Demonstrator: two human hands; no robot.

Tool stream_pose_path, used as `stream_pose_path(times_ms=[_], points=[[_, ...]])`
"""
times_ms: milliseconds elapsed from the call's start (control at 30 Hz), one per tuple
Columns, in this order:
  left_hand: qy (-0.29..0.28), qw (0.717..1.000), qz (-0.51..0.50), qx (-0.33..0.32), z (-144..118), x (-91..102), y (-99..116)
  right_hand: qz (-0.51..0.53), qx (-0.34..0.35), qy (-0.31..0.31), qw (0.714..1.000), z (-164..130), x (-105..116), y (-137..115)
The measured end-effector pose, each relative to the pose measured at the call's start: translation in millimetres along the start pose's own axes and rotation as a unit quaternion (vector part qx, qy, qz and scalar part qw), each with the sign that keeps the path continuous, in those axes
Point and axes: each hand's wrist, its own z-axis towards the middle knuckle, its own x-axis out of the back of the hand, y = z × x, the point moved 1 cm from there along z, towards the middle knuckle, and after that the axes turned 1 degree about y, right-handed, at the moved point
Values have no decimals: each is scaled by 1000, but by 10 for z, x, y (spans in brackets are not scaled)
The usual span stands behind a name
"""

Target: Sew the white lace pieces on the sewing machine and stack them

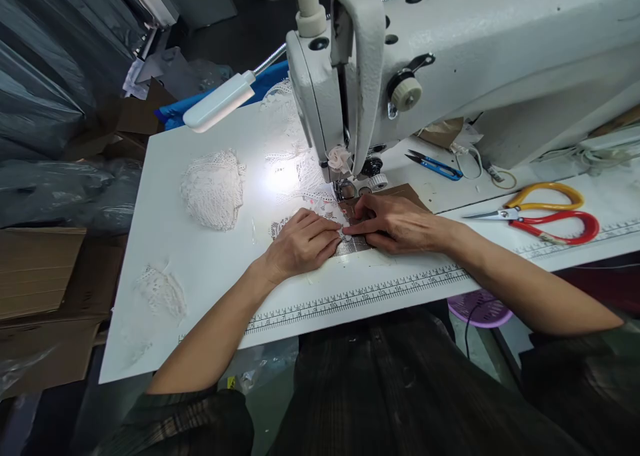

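Note:
Both my hands rest on the white table in front of the sewing machine (450, 49). My left hand (303, 243) pinches a small piece of white lace (330, 211) that runs up under the presser foot (346, 188). My right hand (390, 221) lies flat beside it, its fingertips pressing the same lace onto the needle plate. The fingertips of both hands meet just in front of the needle. A brown card (407, 193) lies under my right hand.
A heap of white lace (213, 188) and a smaller lace piece (163, 291) lie at left. Red-and-yellow scissors (545, 213) and blue thread snips (435, 165) lie at right. A lamp (220, 101) shines on the table. Cardboard boxes (40, 269) stand at left, a purple basket (480, 307) below.

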Motion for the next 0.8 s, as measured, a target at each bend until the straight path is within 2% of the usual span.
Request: stream_pose_path(times_ms=[167, 433, 800], points=[[47, 996, 51, 53, -12, 65, -49, 6, -5, 7, 1000, 7, -14, 7], [-59, 993, 46, 92, -70, 39, -136, 10, 1, 31, 999, 14, -25, 12], [-132, 985, 53, 95, -73, 22, -152, 7, -5, 23, 1000, 18, -13, 3]])
